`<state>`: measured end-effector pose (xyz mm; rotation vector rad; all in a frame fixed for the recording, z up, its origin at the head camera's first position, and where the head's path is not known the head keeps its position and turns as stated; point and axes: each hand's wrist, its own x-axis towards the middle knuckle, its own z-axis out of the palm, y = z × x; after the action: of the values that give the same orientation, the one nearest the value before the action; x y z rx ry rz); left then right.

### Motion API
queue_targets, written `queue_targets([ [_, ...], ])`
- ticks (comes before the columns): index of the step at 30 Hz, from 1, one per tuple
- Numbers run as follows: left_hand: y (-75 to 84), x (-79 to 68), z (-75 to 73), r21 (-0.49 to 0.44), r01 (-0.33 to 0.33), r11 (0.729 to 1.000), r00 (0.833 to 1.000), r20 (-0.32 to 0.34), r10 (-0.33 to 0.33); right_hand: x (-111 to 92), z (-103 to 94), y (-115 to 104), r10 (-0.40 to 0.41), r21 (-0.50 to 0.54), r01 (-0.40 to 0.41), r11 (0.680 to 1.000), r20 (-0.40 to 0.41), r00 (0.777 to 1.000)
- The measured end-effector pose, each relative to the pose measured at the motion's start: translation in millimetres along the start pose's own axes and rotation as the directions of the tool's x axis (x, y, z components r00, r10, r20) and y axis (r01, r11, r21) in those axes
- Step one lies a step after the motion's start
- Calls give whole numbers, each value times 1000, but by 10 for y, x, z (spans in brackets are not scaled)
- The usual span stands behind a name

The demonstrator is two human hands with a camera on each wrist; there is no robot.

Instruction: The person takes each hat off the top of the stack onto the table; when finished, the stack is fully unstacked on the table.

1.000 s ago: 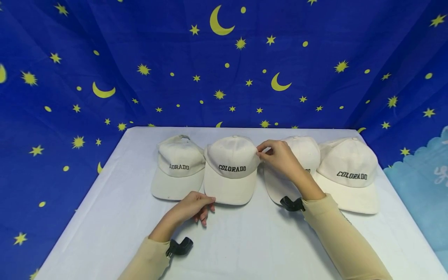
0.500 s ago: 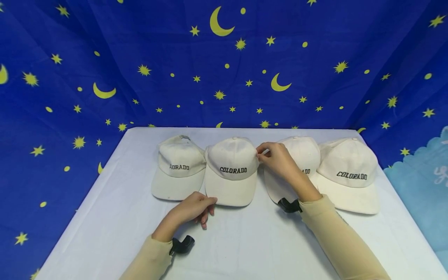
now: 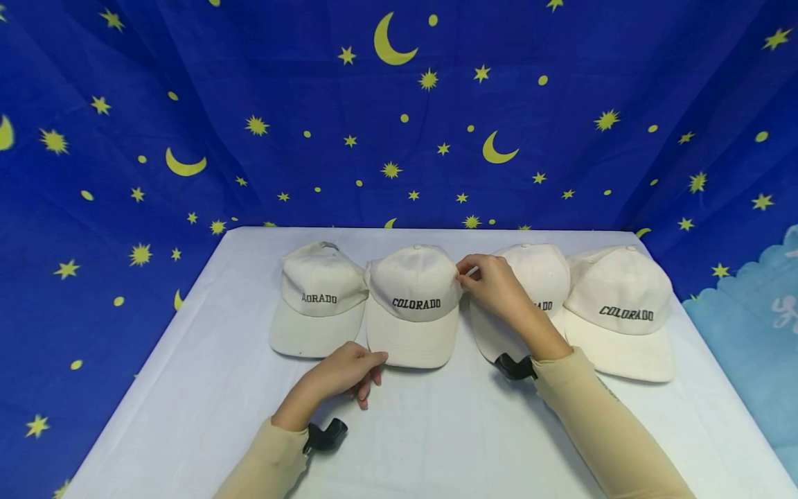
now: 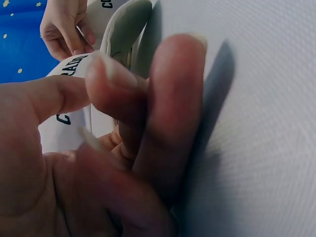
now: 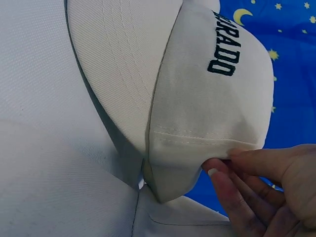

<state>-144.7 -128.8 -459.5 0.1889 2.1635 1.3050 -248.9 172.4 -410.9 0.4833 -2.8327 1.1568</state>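
Observation:
Cream baseball caps lettered in black stand in a row, brims toward me. My left hand (image 3: pixel 343 371) pinches the left front edge of the brim of the second cap from the left (image 3: pixel 411 339). That cap's crown is held at its right side between thumb and fingers of my right hand (image 3: pixel 495 284). In the right wrist view the right hand (image 5: pixel 266 187) grips the crown's lower edge. The left wrist view shows the left hand's (image 4: pixel 163 108) lower fingers loosely bent; its pinch is partly hidden. My right hand and wrist partly cover the third cap (image 3: pixel 542 270).
The leftmost cap (image 3: pixel 316 333) touches the held one, its crown creased. At the right end, another cap (image 3: pixel 623 346) stands against the third. All rest on a white-covered table (image 3: pixel 424 443). A blue star-patterned cloth (image 3: pixel 312 90) hangs behind; light-blue fabric (image 3: pixel 748 326) lies at right.
The held cap has shifted slightly to the right and toward me, and the left hand has moved slightly right with it. Both hands keep their holds; the other caps look unmoved.

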Motion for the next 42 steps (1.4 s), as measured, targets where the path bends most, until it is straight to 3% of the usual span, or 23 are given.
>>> queue_targets([
  [16,-7,44,33,5,13,1000,1000,0,-13,14,-13,1,16,-38,-15,999,19,1000],
  [32,64,48,92,52,-41,998,999,28,40,28,6,-17,12,-89,-11,996,10,1000],
  [42,67,34,78,89,-59,994,998,33,56,39,-81,-69,-38,-122,37,992,-10,999],
])
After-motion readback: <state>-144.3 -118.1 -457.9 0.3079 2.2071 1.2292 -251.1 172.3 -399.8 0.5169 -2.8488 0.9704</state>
